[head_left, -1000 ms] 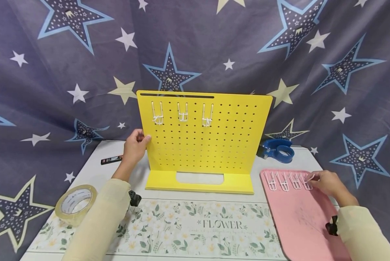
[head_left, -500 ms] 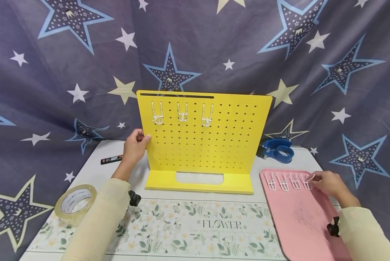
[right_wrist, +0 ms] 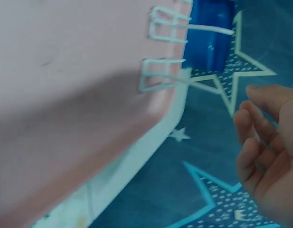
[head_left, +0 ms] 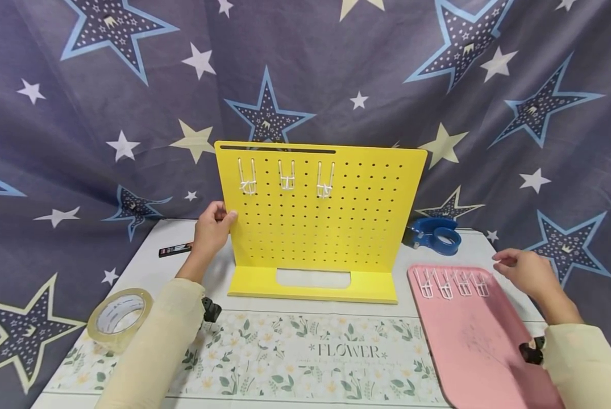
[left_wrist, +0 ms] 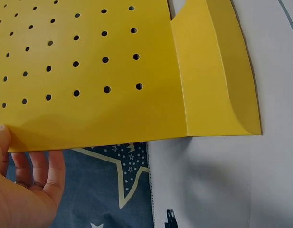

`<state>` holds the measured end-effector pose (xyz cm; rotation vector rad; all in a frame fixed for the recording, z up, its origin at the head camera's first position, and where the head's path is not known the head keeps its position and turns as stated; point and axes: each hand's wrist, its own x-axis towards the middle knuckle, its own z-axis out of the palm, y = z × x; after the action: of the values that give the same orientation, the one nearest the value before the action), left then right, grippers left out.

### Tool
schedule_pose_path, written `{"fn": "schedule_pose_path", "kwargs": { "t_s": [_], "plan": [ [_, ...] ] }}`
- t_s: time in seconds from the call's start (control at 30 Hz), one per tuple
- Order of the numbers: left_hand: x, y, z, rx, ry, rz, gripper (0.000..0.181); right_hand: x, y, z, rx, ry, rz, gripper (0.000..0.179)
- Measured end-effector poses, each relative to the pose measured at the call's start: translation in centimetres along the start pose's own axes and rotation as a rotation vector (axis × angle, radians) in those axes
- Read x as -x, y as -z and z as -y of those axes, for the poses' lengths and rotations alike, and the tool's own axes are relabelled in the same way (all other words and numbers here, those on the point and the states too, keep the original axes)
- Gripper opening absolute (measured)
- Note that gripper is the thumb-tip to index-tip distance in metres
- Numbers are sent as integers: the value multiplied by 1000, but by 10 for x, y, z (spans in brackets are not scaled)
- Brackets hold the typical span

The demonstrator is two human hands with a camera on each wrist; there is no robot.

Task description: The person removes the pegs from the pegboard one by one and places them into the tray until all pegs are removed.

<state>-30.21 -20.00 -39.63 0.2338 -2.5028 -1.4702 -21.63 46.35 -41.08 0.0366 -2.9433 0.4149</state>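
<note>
The yellow pegboard (head_left: 310, 227) stands upright on its base, with three white wire hooks (head_left: 287, 176) hanging near its top edge. At its left edge my left hand (head_left: 212, 230) grips the board. In the left wrist view the thumb of the left hand (left_wrist: 30, 185) lies on the front face and the fingers are behind. My right hand (head_left: 530, 274) is raised just beyond the upper right corner of the pink tray (head_left: 479, 346), its fingers loosely bent. Nothing shows between those fingers in the right wrist view. Several white wire hooks (head_left: 445, 285) lie in a row along the tray's far edge.
A blue tape dispenser (head_left: 440, 237) sits behind the tray. At the left are a roll of clear tape (head_left: 118, 318) and a small black box (head_left: 175, 250). A flower-printed cloth (head_left: 305, 358) lies in front of the board, and a starry curtain (head_left: 346, 68) hangs behind.
My right hand, earlier touching the rightmost hook in the tray, has come away from it, moving up and right. That hook still lies in the row. The left hand and board have not moved.
</note>
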Motion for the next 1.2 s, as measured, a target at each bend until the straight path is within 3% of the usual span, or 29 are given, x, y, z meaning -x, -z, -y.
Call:
{"fn": "schedule_pose_path", "kwargs": {
  "t_s": [0.2,0.43,0.67,0.83,1.2],
  "plan": [
    [-1,0,0,-1,2,-1,24,-4,12,23,-12,38,-55,20],
    [-1,2,2,6,-4,-2,25,-11,25,68,-8,167,-160,16],
    [0,1,2,6,-4,-4,25,-20,33,122,-48,197,-130,19],
    [0,1,2,3,-2,-1,25,-29,30,160,-70,206,-119,24],
    [1,1,1,-4,-13,-3,26,-55,13,241,-121,348,-291,19]
  ]
}}
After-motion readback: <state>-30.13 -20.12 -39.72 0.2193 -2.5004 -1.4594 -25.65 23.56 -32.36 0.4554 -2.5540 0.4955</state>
